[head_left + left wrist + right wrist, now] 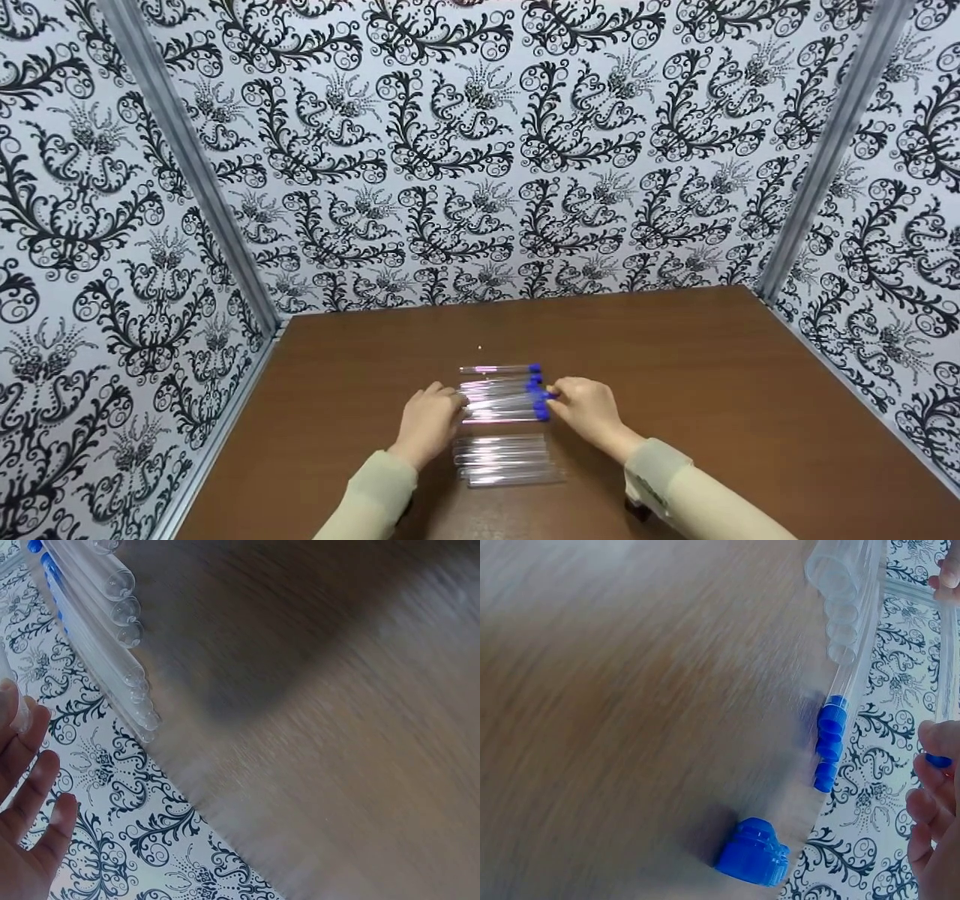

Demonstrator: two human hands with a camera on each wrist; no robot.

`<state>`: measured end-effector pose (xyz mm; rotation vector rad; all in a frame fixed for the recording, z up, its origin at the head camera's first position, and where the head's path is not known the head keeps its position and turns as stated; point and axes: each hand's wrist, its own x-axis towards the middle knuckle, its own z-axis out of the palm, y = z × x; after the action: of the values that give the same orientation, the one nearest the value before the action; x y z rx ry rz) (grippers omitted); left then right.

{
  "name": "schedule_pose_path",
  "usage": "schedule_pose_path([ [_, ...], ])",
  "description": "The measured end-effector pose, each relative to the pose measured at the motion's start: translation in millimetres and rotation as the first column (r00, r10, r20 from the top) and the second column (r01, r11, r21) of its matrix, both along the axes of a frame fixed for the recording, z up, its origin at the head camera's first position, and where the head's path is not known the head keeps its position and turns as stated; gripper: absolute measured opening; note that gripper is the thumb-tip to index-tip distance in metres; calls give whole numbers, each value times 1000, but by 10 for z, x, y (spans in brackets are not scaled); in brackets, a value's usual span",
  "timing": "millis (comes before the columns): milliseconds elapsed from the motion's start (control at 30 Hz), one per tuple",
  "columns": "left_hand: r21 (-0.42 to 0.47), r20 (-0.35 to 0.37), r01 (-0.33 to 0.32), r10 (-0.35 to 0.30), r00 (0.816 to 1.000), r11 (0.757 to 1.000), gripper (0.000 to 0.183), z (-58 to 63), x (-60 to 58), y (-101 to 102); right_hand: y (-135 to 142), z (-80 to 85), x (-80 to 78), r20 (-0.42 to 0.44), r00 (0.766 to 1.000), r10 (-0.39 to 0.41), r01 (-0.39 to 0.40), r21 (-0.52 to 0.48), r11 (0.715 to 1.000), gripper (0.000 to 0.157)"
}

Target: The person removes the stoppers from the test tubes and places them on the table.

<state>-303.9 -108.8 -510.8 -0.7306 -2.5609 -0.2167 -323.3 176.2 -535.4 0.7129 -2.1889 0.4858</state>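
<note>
Clear tube (946,667) held up by both ends

I see the person's left hand (431,420) pinching the tube's rounded end between thumb and finger, its other fingers loosely bent. The right hand (589,409) pinches the blue cap (938,760) at the opposite end, fingers curled. The tube is raised off the worktop (337,360), spanning the gap between the hands.

Beneath it, I have a row of capped tubes (495,412) lying side by side, blue caps toward the right hand. One more capped tube (499,369) lies just beyond them, slightly apart. Nearer the person I find a group of uncapped tubes (502,457), parallel to the capped ones; the right wrist view shows me their open ends. That view also gives me a loose blue cap (754,851) on the worktop. Black-and-white patterned walls (450,150) stand around the worktop's back and sides.
</note>
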Motion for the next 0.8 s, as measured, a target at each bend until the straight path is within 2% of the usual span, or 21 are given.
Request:
schedule_pose_path([
  [300,13,-16,3,-2,1000,1000,10,1,25,2,9,7,42,52,999,12,-10,-42,999,20],
  [500,40,-47,30,-28,998,999,8,-6,15,-50,50,88,45,113,987,116,-118,4,993,19],
  [633,37,-63,36,-33,997,999,7,-20,0,-84,91,138,20,147,968,205,-215,56,975,20],
  [800,47,-57,38,-35,998,998,10,-31,-10,-115,141,135,-13,178,951,254,-273,94,957,20],
])
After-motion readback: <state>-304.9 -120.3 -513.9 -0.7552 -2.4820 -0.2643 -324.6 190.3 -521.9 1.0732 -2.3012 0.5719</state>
